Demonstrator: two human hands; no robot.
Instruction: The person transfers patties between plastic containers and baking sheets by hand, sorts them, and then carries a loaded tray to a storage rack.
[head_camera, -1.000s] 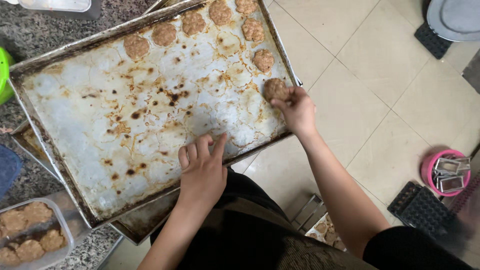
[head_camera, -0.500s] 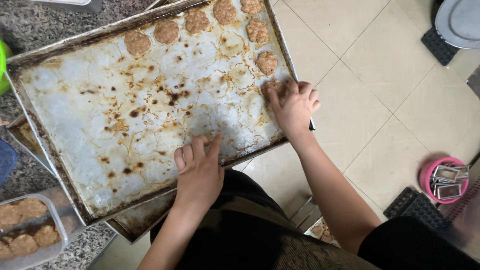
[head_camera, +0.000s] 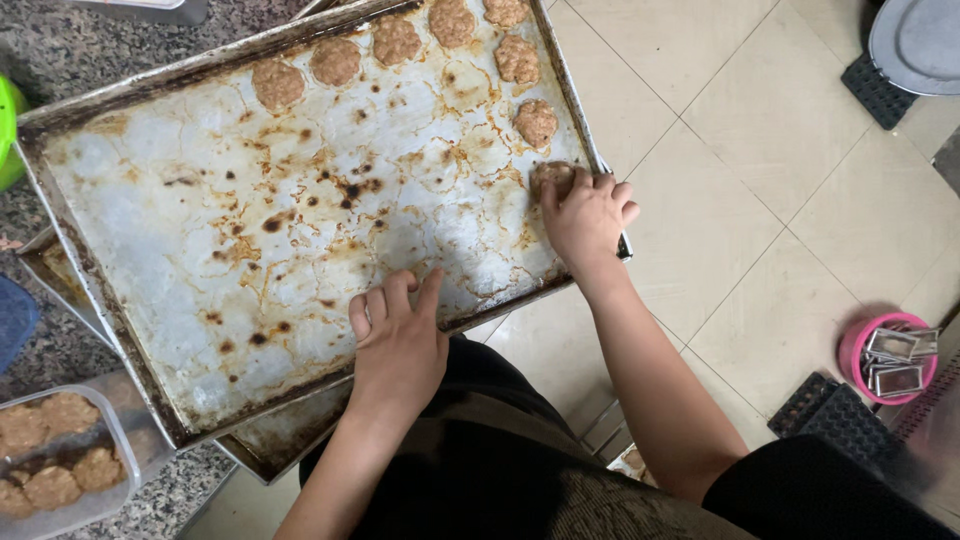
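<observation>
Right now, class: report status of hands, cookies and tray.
Left hand flat on stained metal baking tray. Right hand gripping round brown cookie. Nothing in the way.

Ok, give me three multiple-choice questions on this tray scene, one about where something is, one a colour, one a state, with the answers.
1. Where do the cookies on the baking tray lie?
A. along the far edge and right side
B. in the middle
C. along the near edge

2. What colour is the small tub on the tiled floor?
A. blue
B. pink
C. yellow

3. What is the right hand doing?
A. resting flat on the floor
B. holding a spatula
C. closing its fingers on a cookie at the tray's right edge

Answers:
1 A, the cookies line the far edge and right side, while the middle is bare and stained.
2 B, the tub holding metal pieces is pink.
3 C, its fingers curl over the cookie, while the left hand presses flat on the tray's near edge.
</observation>
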